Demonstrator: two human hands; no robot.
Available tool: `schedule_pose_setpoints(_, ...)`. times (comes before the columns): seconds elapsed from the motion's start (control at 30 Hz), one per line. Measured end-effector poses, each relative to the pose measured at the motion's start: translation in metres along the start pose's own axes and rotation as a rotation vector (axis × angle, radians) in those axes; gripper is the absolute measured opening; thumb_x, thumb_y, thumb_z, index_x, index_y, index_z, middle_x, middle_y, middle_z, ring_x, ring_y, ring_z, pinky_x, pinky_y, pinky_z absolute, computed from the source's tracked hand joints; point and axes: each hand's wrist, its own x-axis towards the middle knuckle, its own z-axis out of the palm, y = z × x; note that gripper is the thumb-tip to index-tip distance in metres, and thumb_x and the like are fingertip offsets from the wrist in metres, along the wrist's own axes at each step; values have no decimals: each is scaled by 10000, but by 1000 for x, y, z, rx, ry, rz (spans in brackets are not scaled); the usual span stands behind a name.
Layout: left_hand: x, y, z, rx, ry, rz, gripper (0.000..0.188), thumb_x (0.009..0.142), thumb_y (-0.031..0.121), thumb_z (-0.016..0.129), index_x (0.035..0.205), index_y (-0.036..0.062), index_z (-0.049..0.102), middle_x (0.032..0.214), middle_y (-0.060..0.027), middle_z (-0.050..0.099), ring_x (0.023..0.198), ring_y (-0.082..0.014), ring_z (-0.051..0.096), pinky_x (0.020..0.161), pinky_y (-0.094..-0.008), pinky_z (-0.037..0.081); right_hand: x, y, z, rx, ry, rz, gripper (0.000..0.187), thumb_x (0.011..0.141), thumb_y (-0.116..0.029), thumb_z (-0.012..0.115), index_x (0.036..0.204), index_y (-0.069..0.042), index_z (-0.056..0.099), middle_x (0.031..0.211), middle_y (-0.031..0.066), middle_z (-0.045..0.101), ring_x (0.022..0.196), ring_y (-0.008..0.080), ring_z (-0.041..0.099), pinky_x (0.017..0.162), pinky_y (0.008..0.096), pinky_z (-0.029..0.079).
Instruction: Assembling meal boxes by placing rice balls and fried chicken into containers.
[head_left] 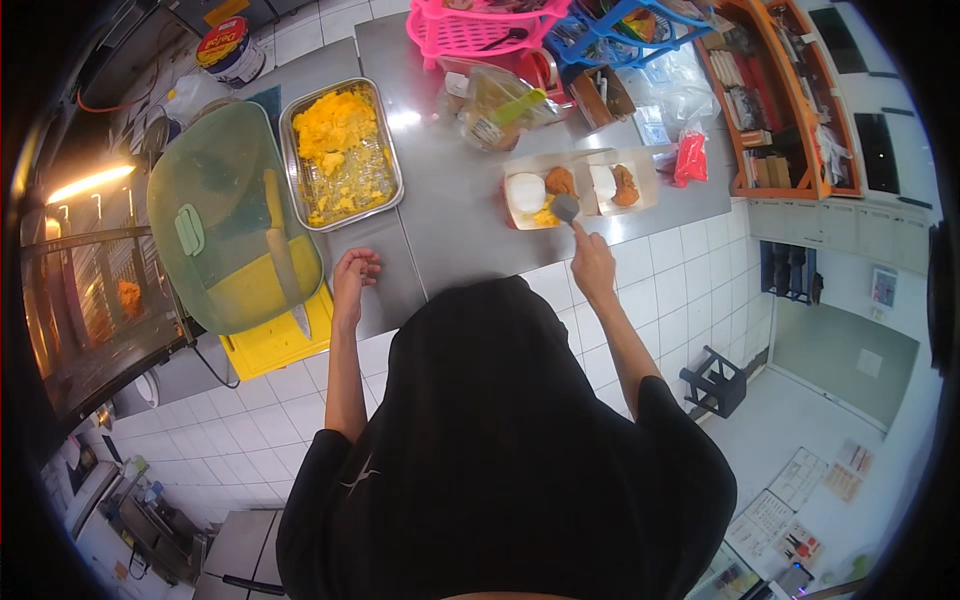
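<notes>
My right hand (594, 262) grips a small grey spatula (565, 207), its broad head over the front of the left open food box (518, 222). Inside that box are a white mound of rice (525, 193), a brown fried piece (560, 181) and some yellow scrambled egg (545, 216). Joined or close beside it, the right open box (645, 190) contains another white mound (603, 181) and a fried piece (625, 186). My left hand (355, 275) hovers by the counter's front edge, fingers loosely bent and nothing visible in them. Beyond it lies a metal tray (393, 190) with yellow scrambled egg (340, 130).
Left of the tray, a translucent green lid (180, 290) and a knife (283, 265) lie over a yellow cutting board (265, 345). Pink (430, 35) and blue (600, 50) baskets, a plastic bag (490, 100) and a red packet (690, 158) line the back. A lit warmer (80, 300) stands far left.
</notes>
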Motion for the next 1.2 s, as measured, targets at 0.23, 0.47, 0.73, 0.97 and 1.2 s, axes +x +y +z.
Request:
schedule_pose_setpoints(0.23, 30, 9, -32, 67, 62, 68, 392, 1006, 375, 418, 985, 81, 677, 881, -36, 690, 753, -106, 614, 637, -264, 458, 43, -99, -32, 675, 126, 349, 254, 1002, -126, 527, 1173, 8, 659, 823, 55, 669, 744, 93, 593, 641, 289, 465)
schedule_pose_setpoints(0.47, 50, 23, -24, -62, 65, 83, 511, 1030, 422, 372, 931, 5, 651, 744, -117, 706, 459, -131, 542, 427, -274, 411, 147, -279, 47, 732, 51, -382, 240, 941, -115, 586, 1144, -23, 673, 864, 164, 697, 641, 222, 640, 595, 353, 502)
schedule_pose_setpoints(0.73, 51, 27, -11, -88, 220, 59, 449, 991, 318, 378, 790, -8, 613, 623, -115, 653, 403, -181, 562, 405, -327, 442, 233, -360, 122, 162, -2, -795, 378, 826, -64, 558, 1202, -41, 593, 784, 171, 653, 695, 347, 672, 583, 433, 546)
schedule_pose_setpoints(0.97, 56, 22, -14, -90, 242, 58, 440, 987, 295, 377, 758, 2, 612, 615, -107, 648, 414, -194, 581, 407, -342, 451, 230, -351, 148, 83, -279, -849, 391, 793, -38, 528, 1175, 5, 598, 759, 224, 672, 664, 370, 672, 608, 461, 544)
schedule_pose_setpoints(1.2, 60, 20, -15, -147, 186, -2, 451, 1023, 323, 351, 800, 15, 593, 621, -80, 617, 402, -182, 557, 385, -328, 428, 202, -298, 113, 315, -399, -1048, 382, 797, -66, 553, 1167, -74, 642, 789, 186, 682, 679, 362, 667, 611, 461, 538)
